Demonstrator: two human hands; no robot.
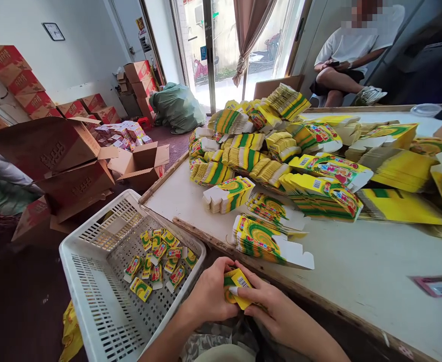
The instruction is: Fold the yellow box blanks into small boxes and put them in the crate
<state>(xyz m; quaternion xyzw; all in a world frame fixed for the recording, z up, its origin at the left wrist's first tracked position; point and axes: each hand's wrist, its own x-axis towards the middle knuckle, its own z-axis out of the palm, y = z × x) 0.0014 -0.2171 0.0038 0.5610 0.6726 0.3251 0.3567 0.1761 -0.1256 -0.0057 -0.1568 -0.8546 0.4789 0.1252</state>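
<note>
My left hand (213, 291) and my right hand (268, 301) both grip a small yellow and green carton (239, 287) in front of me, below the table's near edge. The right thumb or a finger lies across its barcode side. To the left, a white plastic crate (96, 301) holds several small yellow-green boxes (158, 256). Beyond my hands, stacks of flat cartons (260, 239) lie on the white table (356, 261), some with white flaps sticking out. A larger heap of bundled flat cartons (243, 146) spreads behind them.
Open brown boxes (140, 163) and stacked red-brown boxes (28, 80) stand at the left. A green sack (177, 108) rests near the glass door. A seated person (352, 60) is at the upper right. A pink packet (437, 285) lies on the table's right side.
</note>
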